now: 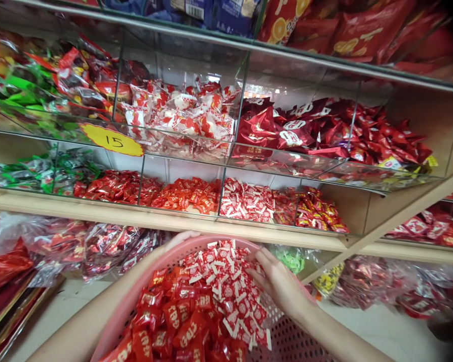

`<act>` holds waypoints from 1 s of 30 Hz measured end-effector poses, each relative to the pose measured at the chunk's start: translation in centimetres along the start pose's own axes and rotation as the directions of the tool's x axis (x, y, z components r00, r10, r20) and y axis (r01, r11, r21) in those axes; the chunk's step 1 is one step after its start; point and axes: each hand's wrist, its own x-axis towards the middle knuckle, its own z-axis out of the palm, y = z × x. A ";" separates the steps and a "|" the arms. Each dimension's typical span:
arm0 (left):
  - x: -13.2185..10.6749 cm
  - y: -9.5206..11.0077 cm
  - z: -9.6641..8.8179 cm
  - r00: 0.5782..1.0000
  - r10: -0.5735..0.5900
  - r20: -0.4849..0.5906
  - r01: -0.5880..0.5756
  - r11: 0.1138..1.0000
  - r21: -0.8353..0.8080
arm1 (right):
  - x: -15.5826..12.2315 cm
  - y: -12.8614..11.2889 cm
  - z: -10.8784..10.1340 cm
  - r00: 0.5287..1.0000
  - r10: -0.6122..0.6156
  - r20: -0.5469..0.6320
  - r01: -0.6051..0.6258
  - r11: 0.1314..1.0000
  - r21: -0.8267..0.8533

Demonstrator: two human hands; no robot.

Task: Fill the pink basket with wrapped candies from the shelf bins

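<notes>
A pink perforated plastic basket (115, 306) is in front of me below the shelves. My left hand (179, 239) grips its far rim, with the forearm running along the basket's left side; part of the fingers is hidden behind the rim. My right hand (275, 279) reaches over the right side, its fingers apart and touching the pile of small red-and-white wrapped candies (230, 286). Larger glossy red wrapped candies (181, 322) with gold lettering fill the left and near part. Some of the basket's holed bottom shows at the lower right.
Clear-walled shelf bins hold red-and-white candies (247, 200), orange-red candies (191, 195) and dark red packets (294, 125). A yellow tag (112, 140) reads 15. Beneath the wooden shelf edge (166, 218) lie bagged candies (111, 246) at left and more bags (370, 279) at right.
</notes>
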 end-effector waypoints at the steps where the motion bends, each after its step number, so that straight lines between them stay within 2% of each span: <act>1: 0.0 0.1 -0.1 1.000 0.000 0.001 0.000 1.000 0.002 | -0.2 0.0 -0.2 0.999 0.040 -0.029 -0.039 0.999 0.032; 4: 0.1 0.2 -0.2 1.000 -0.013 0.011 0.013 1.000 0.008 | -0.8 0.4 -0.4 0.967 0.251 -0.041 -0.240 0.953 0.187; 7: 0.0 0.0 -0.2 0.999 -0.036 0.026 0.036 0.999 0.012 | -1.4 1.1 -0.3 0.899 0.417 0.133 -0.428 0.777 0.462; 9: 0.0 -0.2 -0.3 0.998 -0.056 0.040 0.056 0.998 0.014 | -1.7 1.3 -0.3 0.853 0.453 0.260 -0.514 0.637 0.574; 10: 0.0 -0.3 -0.3 0.997 -0.066 0.048 0.066 0.998 0.014 | -1.8 1.2 -0.4 0.844 0.448 0.295 -0.529 0.608 0.592; 11: 0.0 -0.4 -0.3 0.996 -0.076 0.056 0.075 0.997 0.015 | -1.9 1.0 -0.6 0.855 0.425 0.296 -0.514 0.626 0.586; 13: 0.0 -0.6 -0.4 0.993 -0.089 0.074 0.088 0.996 0.015 | -2.0 0.6 -1.1 0.923 0.330 0.198 -0.385 0.771 0.507; 15: 0.0 -0.6 -0.4 0.991 -0.096 0.089 0.095 0.995 0.015 | -1.9 0.1 -1.6 0.981 0.179 0.070 -0.192 0.927 0.322; 17: 0.1 -0.6 -0.5 0.990 -0.102 0.102 0.101 0.995 0.014 | -1.7 -0.1 -1.9 0.997 0.074 0.022 -0.076 0.991 0.113; 19: 0.1 -0.6 -0.5 0.988 -0.104 0.111 0.103 0.995 0.014 | -1.4 -0.1 -2.0 0.998 0.061 0.032 -0.061 0.998 -0.026; 25: 0.1 -0.5 -0.6 0.986 -0.114 0.121 0.114 0.993 0.013 | -0.6 0.9 -1.4 0.984 0.161 0.082 -0.134 0.956 -0.262; 27: 0.1 -0.5 -0.6 0.986 -0.113 0.123 0.113 0.994 0.008 | -0.4 1.1 -1.4 0.986 0.147 0.081 -0.119 0.953 -0.277; 30: 0.1 -0.5 -0.6 0.987 -0.104 0.122 0.105 0.994 -0.004 | -0.2 0.9 -1.8 0.995 0.047 0.086 -0.031 0.983 -0.181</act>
